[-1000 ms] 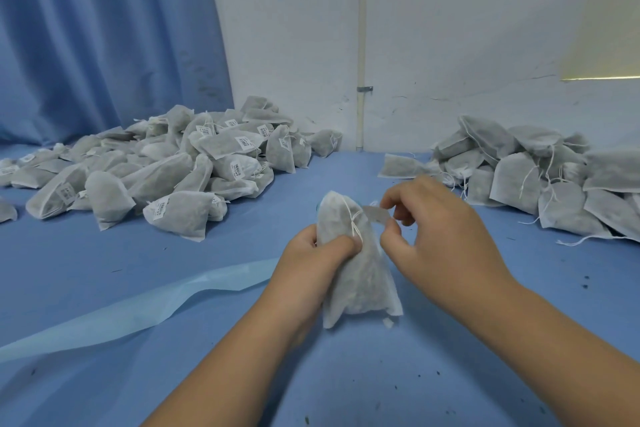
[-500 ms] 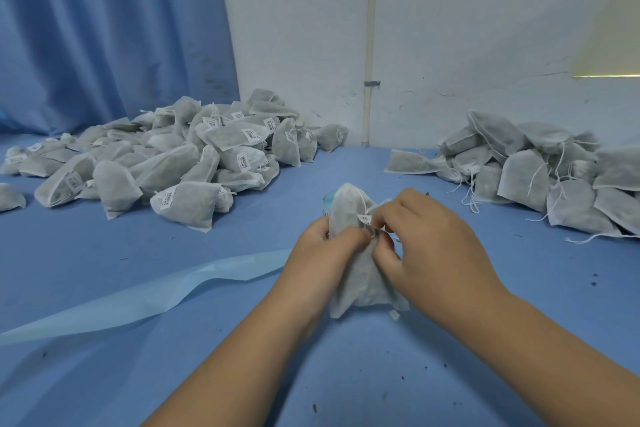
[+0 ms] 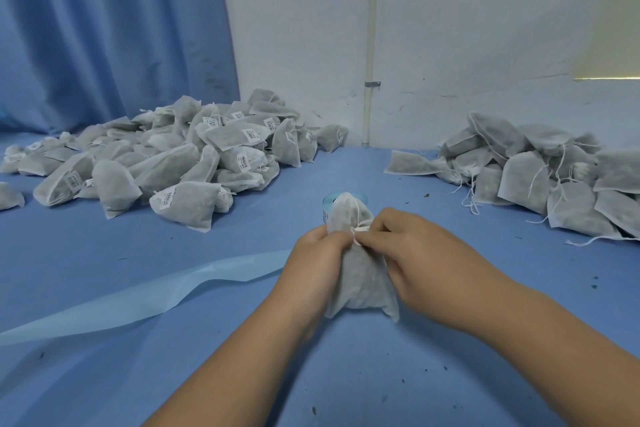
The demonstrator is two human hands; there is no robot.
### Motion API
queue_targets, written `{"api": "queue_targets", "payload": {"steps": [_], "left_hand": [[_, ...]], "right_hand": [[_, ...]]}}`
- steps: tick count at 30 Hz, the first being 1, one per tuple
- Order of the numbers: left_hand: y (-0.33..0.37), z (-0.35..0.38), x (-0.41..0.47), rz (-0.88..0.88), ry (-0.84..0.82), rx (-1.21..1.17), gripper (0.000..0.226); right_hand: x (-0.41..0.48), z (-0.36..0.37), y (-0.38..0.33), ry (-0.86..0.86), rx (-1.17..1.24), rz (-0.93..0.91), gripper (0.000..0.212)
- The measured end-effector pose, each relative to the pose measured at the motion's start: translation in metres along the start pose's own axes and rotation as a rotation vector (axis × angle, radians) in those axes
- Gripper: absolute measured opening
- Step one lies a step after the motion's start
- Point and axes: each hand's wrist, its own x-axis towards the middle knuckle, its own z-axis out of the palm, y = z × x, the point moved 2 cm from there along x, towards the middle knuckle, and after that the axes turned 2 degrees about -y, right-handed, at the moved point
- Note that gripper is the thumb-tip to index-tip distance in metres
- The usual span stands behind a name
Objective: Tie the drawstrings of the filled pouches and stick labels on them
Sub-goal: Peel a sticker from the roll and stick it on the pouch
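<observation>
Pouch of grey-white non-woven fabric [image 3: 360,284], filled dark and gathered at the neck, stands on its base between my two hands, directly in front of me. My right fingertips [image 3: 372,235] are drawn together, pinching a small white paper label [image 3: 360,230] against that neck; I cannot tell whether it is fully stuck down. My left hand [image 3: 311,263] curls round the neck from the other side and grips the pouch to steady it, while my right hand [image 3: 426,260] works the label.

The pouch's long axis runs up and away from me, base towards my wrists, tip towards the wall. The label sits where both thumbs meet, about equally near either hand. I judge the next move to be a firm press along the label, with the left hand bracing behind.

Just beyond the tip peeks a pale blue roll of label backing [image 3: 330,199]. A translucent blue liner strip [image 3: 194,284] trails left across the blue table [image 3: 104,374]. Far left lies a heap of labelled pouches [image 3: 194,163]; far right, a heap of unlabelled ones with loose strings [image 3: 540,177].
</observation>
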Motion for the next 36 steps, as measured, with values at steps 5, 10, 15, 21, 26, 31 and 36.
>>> {"api": "queue_targets", "payload": {"steps": [5, 10, 15, 21, 26, 31, 36], "left_hand": [[0.0, -0.002, 0.0, 0.021, -0.075, -0.027, 0.024], [0.001, 0.001, -0.003, 0.047, -0.212, -0.053, 0.036], [0.001, 0.001, -0.004, 0.024, -0.262, -0.038, 0.036], [0.004, 0.0, -0.007, 0.009, -0.224, -0.083, 0.032], [0.005, -0.004, -0.004, 0.005, -0.095, -0.189, 0.027], [0.01, -0.009, -0.001, 0.035, 0.04, -0.233, 0.023], [0.021, -0.025, 0.006, 0.033, 0.136, -0.502, 0.057]], "right_hand": [[0.004, -0.003, 0.007, 0.166, 0.451, 0.185, 0.031], [0.002, -0.002, 0.018, 0.153, 1.022, 0.542, 0.018], [-0.003, -0.001, 0.018, 0.182, 1.161, 0.584, 0.024], [-0.003, 0.007, 0.01, 0.175, 1.381, 0.578, 0.026], [-0.001, 0.017, -0.005, 0.106, 1.472, 0.573, 0.018], [0.007, 0.019, -0.023, -0.059, 1.318, 0.54, 0.021], [0.04, 0.01, -0.051, -0.073, 1.126, 0.444, 0.017]]}}
